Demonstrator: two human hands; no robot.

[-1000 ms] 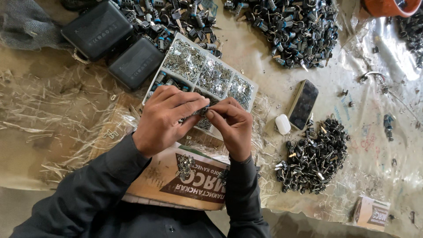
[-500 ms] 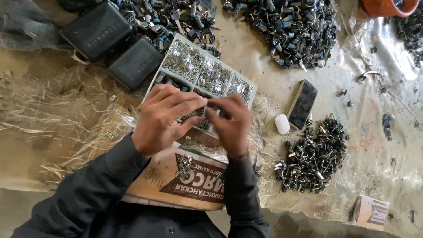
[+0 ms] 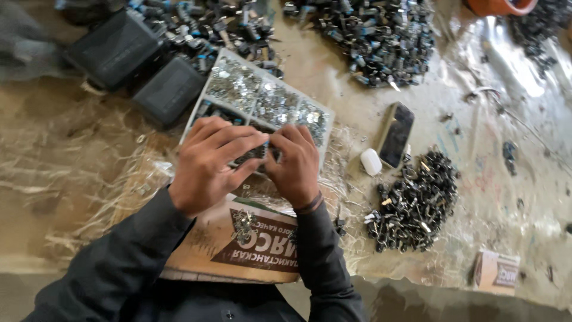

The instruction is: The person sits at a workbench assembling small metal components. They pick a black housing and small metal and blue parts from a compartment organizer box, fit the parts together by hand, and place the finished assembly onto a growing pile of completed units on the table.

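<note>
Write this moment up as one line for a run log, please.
left hand and right hand: together, pinching small part | below: compartment tray of metal bits | right: phone, dark parts pile

Under our forearms lies a flat brown cardboard sheet (image 3: 238, 247) bearing a dark reddish-brown printed label (image 3: 262, 250) with white lettering. To the right, a phone (image 3: 396, 135) lies flat with its dark screen blank, a small white oval case (image 3: 370, 161) just beside it. Near the lower right edge sits a small tan cardboard box (image 3: 496, 272) with a dark printed patch.
</note>
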